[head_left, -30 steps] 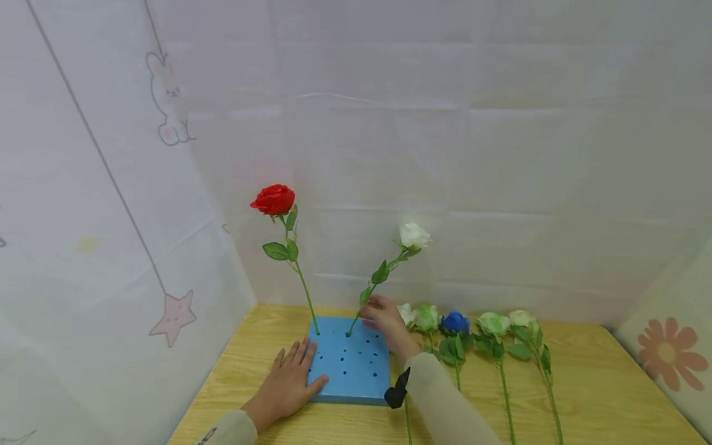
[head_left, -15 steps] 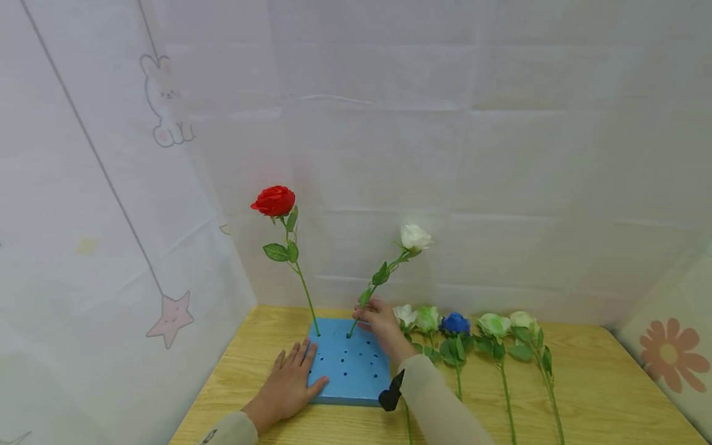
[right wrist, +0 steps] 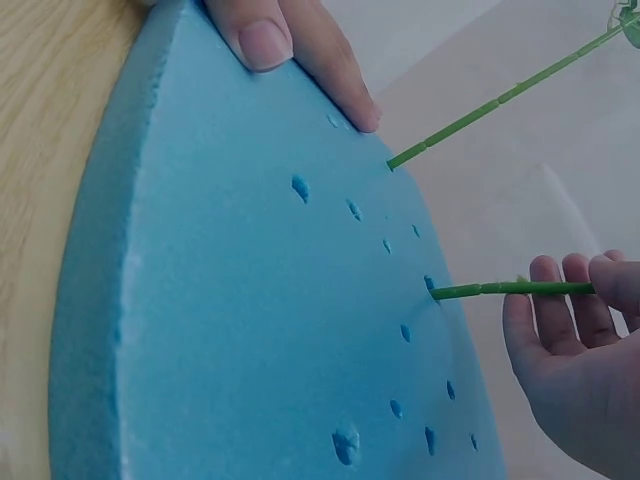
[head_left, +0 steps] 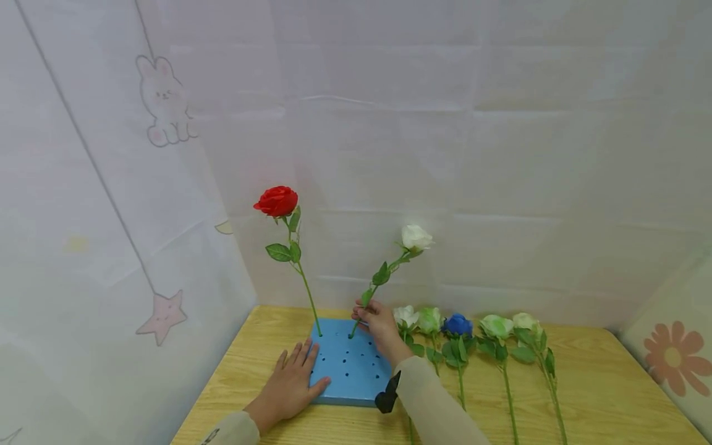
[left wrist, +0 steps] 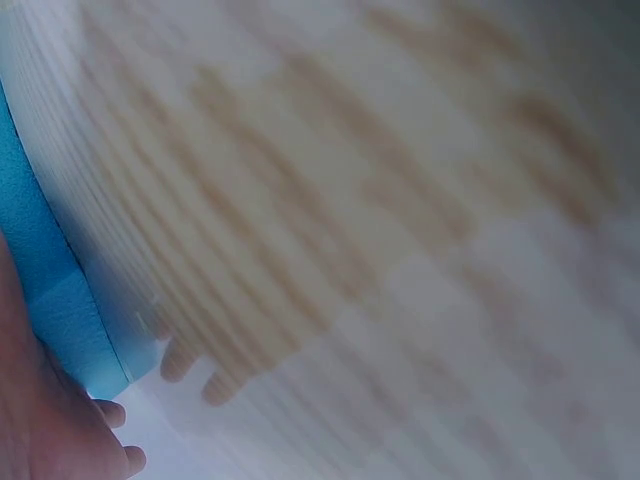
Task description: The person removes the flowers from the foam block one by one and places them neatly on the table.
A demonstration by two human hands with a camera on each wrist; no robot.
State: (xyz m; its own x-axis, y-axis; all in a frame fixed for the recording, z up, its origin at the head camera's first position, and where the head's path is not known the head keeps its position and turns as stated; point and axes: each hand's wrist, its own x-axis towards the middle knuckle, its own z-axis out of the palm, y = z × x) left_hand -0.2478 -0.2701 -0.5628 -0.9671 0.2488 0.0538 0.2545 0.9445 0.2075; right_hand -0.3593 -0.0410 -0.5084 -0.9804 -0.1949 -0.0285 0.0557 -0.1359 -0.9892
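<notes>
A blue foam block [head_left: 356, 387] with several holes lies on the table. My left hand [head_left: 289, 386] rests on its left edge, fingers spread; the left wrist view catches part of this hand [left wrist: 60, 425] beside the block. A white rose [head_left: 416, 237] leans to the right, its stem end in a hole near the back. My right hand [head_left: 384, 330] holds that stem low down, just above the foam. In the right wrist view the thumb and fingers [right wrist: 548, 300] pinch the green stem [right wrist: 480, 290]. A red rose [head_left: 276, 201] stands in another hole at the back left.
Several roses lie in a row right of the block: a white one [head_left: 406, 316], a light green one [head_left: 429, 321], a blue one [head_left: 458, 325], another pale green one [head_left: 497, 326] and a cream one [head_left: 525, 322]. Behind the wooden table [head_left: 589, 383] hangs a pale cloth [head_left: 500, 154].
My right hand has shifted slightly left and down along the white rose's stem, its fingers now closer round it. My left hand has stayed on the block. The roses look the same.
</notes>
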